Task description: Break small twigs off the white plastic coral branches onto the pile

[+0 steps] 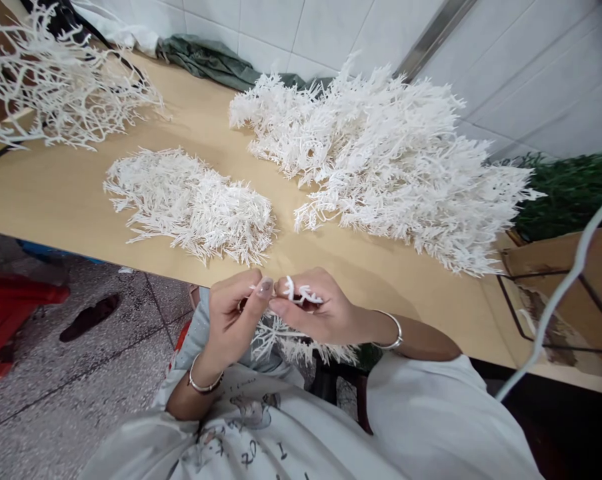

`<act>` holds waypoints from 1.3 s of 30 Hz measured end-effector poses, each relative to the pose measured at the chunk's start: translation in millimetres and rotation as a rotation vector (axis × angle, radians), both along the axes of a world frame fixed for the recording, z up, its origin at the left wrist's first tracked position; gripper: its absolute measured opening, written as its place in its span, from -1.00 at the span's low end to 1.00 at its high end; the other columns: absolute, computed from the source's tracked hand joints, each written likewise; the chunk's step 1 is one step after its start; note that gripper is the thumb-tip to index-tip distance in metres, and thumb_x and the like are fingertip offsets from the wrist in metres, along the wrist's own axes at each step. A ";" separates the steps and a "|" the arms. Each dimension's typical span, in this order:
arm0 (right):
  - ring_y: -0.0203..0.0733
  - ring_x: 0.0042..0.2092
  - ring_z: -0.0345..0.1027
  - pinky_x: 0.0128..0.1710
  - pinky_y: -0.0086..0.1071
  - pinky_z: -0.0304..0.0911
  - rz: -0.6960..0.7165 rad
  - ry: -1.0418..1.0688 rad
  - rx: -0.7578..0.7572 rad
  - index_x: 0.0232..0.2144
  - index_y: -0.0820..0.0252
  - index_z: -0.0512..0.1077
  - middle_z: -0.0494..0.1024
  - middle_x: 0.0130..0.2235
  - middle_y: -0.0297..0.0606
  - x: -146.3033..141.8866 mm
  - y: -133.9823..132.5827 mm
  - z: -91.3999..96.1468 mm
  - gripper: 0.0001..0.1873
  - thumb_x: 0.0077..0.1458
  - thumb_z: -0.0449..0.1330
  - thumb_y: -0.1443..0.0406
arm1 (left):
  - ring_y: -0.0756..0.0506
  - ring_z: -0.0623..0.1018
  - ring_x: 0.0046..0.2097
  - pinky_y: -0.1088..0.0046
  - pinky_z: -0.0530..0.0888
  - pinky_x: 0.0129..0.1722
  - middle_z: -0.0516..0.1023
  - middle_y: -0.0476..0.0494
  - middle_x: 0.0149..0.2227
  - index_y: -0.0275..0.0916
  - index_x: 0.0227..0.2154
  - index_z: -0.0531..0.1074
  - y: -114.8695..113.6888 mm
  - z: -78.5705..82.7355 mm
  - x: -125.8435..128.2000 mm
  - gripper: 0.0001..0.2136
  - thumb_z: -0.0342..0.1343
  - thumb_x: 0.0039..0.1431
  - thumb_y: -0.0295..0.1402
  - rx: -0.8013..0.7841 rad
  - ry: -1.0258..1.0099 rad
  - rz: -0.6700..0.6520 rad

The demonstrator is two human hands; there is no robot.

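My left hand (235, 313) and my right hand (325, 310) meet at the table's front edge, both closed in a pinch. Small white branching tips of an artificial plant sprig (308, 295) poke out between the thumb and fingers of my right hand. My left thumb and forefinger pinch at the sprig's other side, where the fingers mostly hide it. Under my hands, over my lap, hangs a larger white artificial branch (301, 340); how it joins the sprig is hidden. Just beyond lies a low heap of loose white sprigs (191, 203).
A big pile of bushy white branches (391, 160) fills the table's (71, 193) back right. Bare white stems (71, 87) lie at the far left. On the right are a cardboard box (575, 287), green artificial foliage (571, 190) and a pale cable (561, 300). A red stool (15, 313) stands at left.
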State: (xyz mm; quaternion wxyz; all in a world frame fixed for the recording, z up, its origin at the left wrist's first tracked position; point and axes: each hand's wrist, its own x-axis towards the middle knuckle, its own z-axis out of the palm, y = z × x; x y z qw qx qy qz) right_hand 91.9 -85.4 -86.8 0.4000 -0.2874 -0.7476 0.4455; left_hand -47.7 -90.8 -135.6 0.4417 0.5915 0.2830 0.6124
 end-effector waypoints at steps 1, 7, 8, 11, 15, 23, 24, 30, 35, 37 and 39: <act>-0.51 -0.60 -0.17 -0.62 -0.53 -0.18 -0.009 -0.028 0.001 -0.65 0.21 0.06 0.01 -0.63 -0.52 0.3 -0.2 0.3 -0.64 0.04 0.13 0.46 | 0.06 0.12 -0.55 0.42 0.05 -0.54 0.07 0.03 -0.62 -0.25 -0.64 0.11 1.8 1.0 -3.6 -0.67 -0.01 0.24 -0.38 0.006 0.058 0.009; -0.52 -0.60 -0.18 -0.64 -0.54 -0.19 0.168 -0.066 -0.207 -0.67 0.20 0.03 -0.01 -0.65 -0.53 3.7 -0.3 7.3 -0.62 0.11 0.08 0.38 | 0.04 0.05 -0.56 0.43 0.03 -0.56 -0.01 0.05 -0.62 -0.24 -0.63 0.12 17.3 -0.3 -30.1 -0.67 -0.06 0.26 -0.35 -0.198 -0.063 -0.265; -0.52 -0.60 -0.17 -0.63 -0.54 -0.19 0.191 -0.064 -0.236 -0.67 0.20 0.02 0.00 -0.65 -0.53 4.1 0.1 8.4 -0.61 0.11 0.08 0.38 | 0.04 0.05 -0.56 0.43 0.03 -0.56 -0.01 0.05 -0.62 -0.24 -0.63 0.12 19.3 -0.6 -33.6 -0.67 -0.06 0.27 -0.34 -0.209 -0.094 -0.307; -0.52 -0.60 -0.18 -0.64 -0.54 -0.20 0.194 -0.102 -0.316 -0.66 0.21 0.04 0.00 -0.64 -0.54 4.5 1.9 7.5 -0.62 0.11 0.11 0.37 | 0.03 0.14 -0.52 0.43 0.09 -0.53 0.12 0.01 -0.59 -0.24 -0.57 0.21 21.0 1.2 -39.3 -0.67 -0.09 0.27 -0.21 -0.190 -0.025 -0.378; -0.52 -0.60 -0.21 -0.65 -0.53 -0.24 0.211 -0.082 -0.465 -0.64 0.22 0.10 -0.02 -0.64 -0.56 4.9 5.6 -0.8 -0.64 0.06 0.19 0.36 | 0.04 0.13 -0.52 0.44 0.08 -0.52 0.18 0.02 -0.57 -0.25 -0.53 0.27 19.9 2.8 -41.1 -0.67 -0.02 0.20 -0.11 -0.181 0.152 -0.520; -0.52 -0.62 -0.22 -0.67 -0.54 -0.25 0.368 0.017 -0.497 -0.67 0.22 0.10 -0.02 -0.65 -0.56 2.8 8.2 -7.3 -0.62 0.07 0.17 0.31 | 0.10 0.03 -0.66 0.49 -0.03 -0.67 0.06 0.07 -0.72 -0.24 -0.71 0.10 19.0 -20.0 -24.7 -0.57 0.13 0.02 -0.10 -0.491 -0.156 -0.867; -0.53 -0.63 -0.22 -0.67 -0.54 -0.25 0.381 0.059 -0.475 -0.68 0.22 0.10 -0.01 -0.66 -0.55 3.0 7.4 -9.4 -0.62 0.07 0.17 0.33 | 0.10 0.03 -0.68 0.50 -0.04 -0.70 0.07 0.07 -0.73 -0.23 -0.72 0.08 17.1 -22.3 -19.5 -0.56 0.15 -0.02 -0.09 -0.532 -0.230 -0.867; -0.51 -0.65 -0.20 -0.69 -0.53 -0.20 0.394 0.371 -0.544 -0.72 0.18 -0.03 -0.04 -0.67 -0.53 10.1 1.5 -20.2 -0.51 0.12 0.13 0.31 | 0.13 -0.23 -0.76 0.58 -0.12 -0.81 -0.30 0.21 -0.80 -0.20 -0.68 -0.08 9.2 -16.2 -10.8 -0.50 0.01 0.08 0.01 -0.571 -0.586 -0.599; -0.51 -0.63 -0.19 -0.66 -0.52 -0.22 0.300 0.224 -0.465 -0.69 0.21 0.07 -0.01 -0.65 -0.53 6.6 3.7 -14.3 -0.58 0.10 0.16 0.35 | 0.10 0.05 -0.70 0.54 0.09 -0.69 0.02 0.13 -0.74 -0.22 -0.66 0.10 20.2 -2.9 -25.4 -0.62 0.01 0.19 -0.19 -0.241 -0.352 -0.217; -0.52 -0.63 -0.17 -0.66 -0.53 -0.23 0.171 0.193 -0.490 -0.65 0.23 0.15 0.01 -0.66 -0.55 2.6 6.1 -15.2 -0.64 0.08 0.18 0.34 | 0.06 0.20 -0.58 0.47 0.17 -0.55 0.21 0.04 -0.64 -0.22 -0.61 0.25 36.1 -0.6 -31.6 -0.71 0.04 0.21 -0.29 -0.114 -0.056 0.114; -0.52 -0.64 -0.18 -0.67 -0.55 -0.22 0.055 0.233 -0.594 -0.61 0.23 0.18 -0.01 -0.65 -0.57 -0.6 8.8 -18.8 -0.67 0.09 0.18 0.27 | 0.00 0.27 -0.46 0.41 0.20 -0.40 0.34 -0.03 -0.53 -0.20 -0.51 0.39 60.0 -0.5 -38.2 -0.83 0.07 0.19 -0.33 -0.003 0.273 0.414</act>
